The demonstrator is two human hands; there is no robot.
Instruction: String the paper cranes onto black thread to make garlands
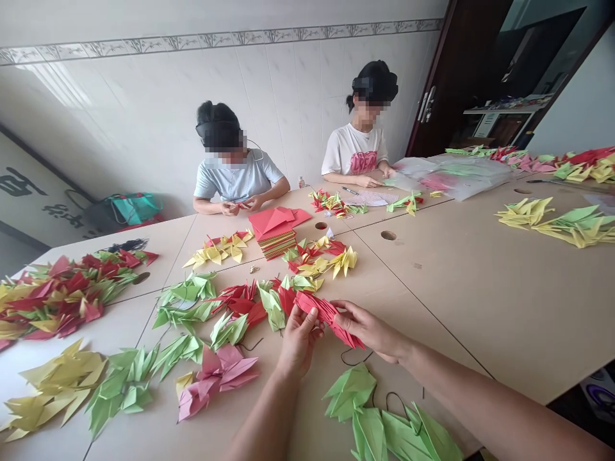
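Note:
A stack of folded red paper pieces (324,312) is held between my two hands above the table. My left hand (302,333) grips its left end, thumb on top. Around its right end, the fingers of my right hand (368,328) are wrapped. Dark string lies on the table just below the stack. Green folded papers (271,306) lie left of my left hand, with red ones (240,299) beside them. Nearer the front edge are more green folded papers (379,416) with dark string loops.
Pink (216,378), yellow (57,384) and mixed folded papers (62,294) cover the table's left side. A stack of paper sheets (278,234) stands beyond my hands. Two people sit across the table (446,275), handling paper. Holes pierce the tabletop.

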